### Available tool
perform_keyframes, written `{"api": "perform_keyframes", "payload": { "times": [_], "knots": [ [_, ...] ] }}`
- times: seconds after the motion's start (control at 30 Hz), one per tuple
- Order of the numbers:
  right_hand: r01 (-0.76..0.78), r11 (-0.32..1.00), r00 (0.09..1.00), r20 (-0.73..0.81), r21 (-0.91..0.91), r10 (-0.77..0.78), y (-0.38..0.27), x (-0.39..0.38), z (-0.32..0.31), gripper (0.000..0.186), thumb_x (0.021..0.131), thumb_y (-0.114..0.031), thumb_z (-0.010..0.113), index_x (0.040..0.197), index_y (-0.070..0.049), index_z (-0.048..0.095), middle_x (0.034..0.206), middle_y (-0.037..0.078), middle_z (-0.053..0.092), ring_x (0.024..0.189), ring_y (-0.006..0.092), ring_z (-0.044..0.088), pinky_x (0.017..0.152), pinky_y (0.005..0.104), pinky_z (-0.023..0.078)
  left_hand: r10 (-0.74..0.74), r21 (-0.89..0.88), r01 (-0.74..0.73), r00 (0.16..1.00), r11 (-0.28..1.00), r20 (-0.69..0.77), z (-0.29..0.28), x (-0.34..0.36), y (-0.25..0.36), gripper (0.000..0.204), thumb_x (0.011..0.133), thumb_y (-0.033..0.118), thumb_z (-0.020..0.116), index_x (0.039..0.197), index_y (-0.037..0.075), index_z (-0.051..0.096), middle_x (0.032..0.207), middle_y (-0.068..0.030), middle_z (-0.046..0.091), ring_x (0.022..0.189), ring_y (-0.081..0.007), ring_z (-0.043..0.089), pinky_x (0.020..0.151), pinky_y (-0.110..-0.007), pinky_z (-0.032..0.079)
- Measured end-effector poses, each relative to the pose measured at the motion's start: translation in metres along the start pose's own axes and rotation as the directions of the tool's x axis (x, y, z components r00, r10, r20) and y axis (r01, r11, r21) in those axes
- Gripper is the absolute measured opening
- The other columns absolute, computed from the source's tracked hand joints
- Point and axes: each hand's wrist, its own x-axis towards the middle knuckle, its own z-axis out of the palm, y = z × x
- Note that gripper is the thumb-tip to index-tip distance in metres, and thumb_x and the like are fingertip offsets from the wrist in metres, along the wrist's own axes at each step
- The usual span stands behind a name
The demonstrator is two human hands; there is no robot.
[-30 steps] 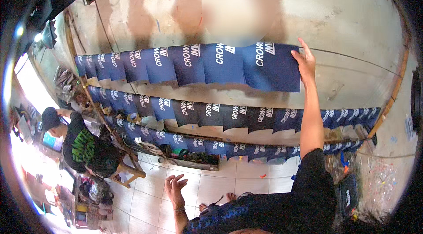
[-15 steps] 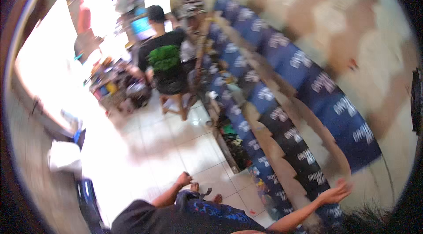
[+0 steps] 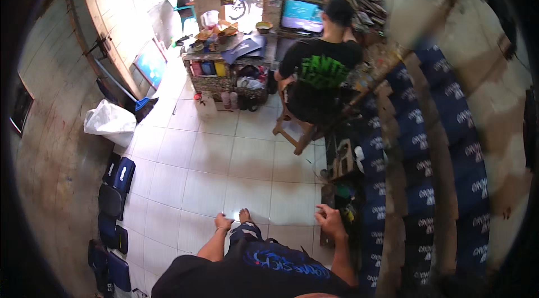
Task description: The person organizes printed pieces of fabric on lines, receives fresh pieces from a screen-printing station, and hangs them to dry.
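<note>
My left hand (image 3: 223, 221) hangs low in front of my body above the white tile floor (image 3: 205, 185), fingers loosely bent and nothing visible in them. On the right, my right hand (image 3: 331, 221) is raised with its fingers bent and apart, holding nothing. It is nearest to a long slanted printing table (image 3: 393, 214) with rows of dark blue fabric pieces (image 3: 418, 169) bearing white print. Neither hand visibly touches anything. One of my bare feet (image 3: 245, 215) shows beside the left hand.
Ahead, a person (image 3: 323, 67) in a black shirt sits on a wooden stool (image 3: 292, 132) facing a lit screen (image 3: 303, 15). A cluttered workbench (image 3: 227, 82) stands to their left. Along the left wall are a white sack (image 3: 109, 121) and several dark blue folded pieces (image 3: 115, 264).
My view has swung right-to-left tilt into a level, sharper one. My right hand has come in from far over the fabric rows toward my body; the left stays low in front.
</note>
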Motion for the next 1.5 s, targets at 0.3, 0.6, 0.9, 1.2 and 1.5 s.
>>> {"api": "perform_keyframes", "payload": {
  "times": [0.3,0.6,0.9,1.2,1.5],
  "knots": [
    [-0.178,0.983,0.984,0.025,0.044,0.177,0.026,0.226,0.118,0.029,0.076,-0.014,0.064,0.099,0.003,0.061,0.077,0.013,0.066,0.067,0.0170,0.064,0.060,0.0312,0.050,-0.047,-0.049,0.040,0.987,0.998,-0.151,-0.134,0.140,0.093,0.040,0.077,0.037,0.061,0.091,-0.001,0.063,0.089,-0.0235,0.064,0.086,-0.0371,0.062,0.080,-0.043,0.047],
    [-0.403,0.913,0.841,0.420,0.069,0.340,0.013,0.393,0.217,0.029,0.075,-0.016,0.065,0.098,0.001,0.063,0.083,0.014,0.067,0.071,0.0196,0.065,0.060,0.0319,0.051,-0.390,-0.056,0.390,0.921,0.919,0.009,-0.188,0.276,0.053,0.041,0.078,0.034,0.052,0.081,-0.006,0.062,0.078,-0.0222,0.065,0.078,-0.0383,0.063,0.076,-0.045,0.048],
    [0.026,0.983,0.893,0.446,-0.183,0.059,-0.041,0.657,0.246,0.029,0.068,-0.023,0.063,0.089,-0.002,0.066,0.090,0.019,0.065,0.086,0.0349,0.062,0.078,0.0389,0.049,-0.237,-0.246,0.323,0.916,0.914,0.323,-0.195,0.388,0.179,0.027,0.087,0.030,0.052,0.097,0.005,0.055,0.084,-0.0140,0.065,0.062,-0.0246,0.062,0.049,-0.032,0.048],
    [0.093,0.967,0.927,0.374,-0.237,0.003,-0.150,0.869,0.276,0.026,0.070,-0.022,0.058,0.088,-0.006,0.066,0.090,0.018,0.065,0.088,0.0341,0.062,0.079,0.0411,0.049,-0.231,-0.720,0.393,0.919,0.572,0.318,-0.257,0.556,0.321,0.030,0.088,0.024,0.050,0.109,0.001,0.048,0.093,-0.0153,0.064,0.064,-0.0257,0.062,0.051,-0.032,0.050],
    [-0.489,0.866,0.865,0.188,0.105,0.465,-0.186,0.963,0.308,0.018,0.072,-0.016,0.059,0.083,-0.003,0.067,0.081,0.015,0.067,0.068,0.0244,0.065,0.059,0.0365,0.053,-0.281,-0.235,0.463,0.793,0.855,0.541,-0.333,0.754,0.361,0.027,0.090,0.026,0.046,0.101,0.001,0.051,0.094,-0.0163,0.063,0.072,-0.0269,0.062,0.055,-0.035,0.051]
  ]
}}
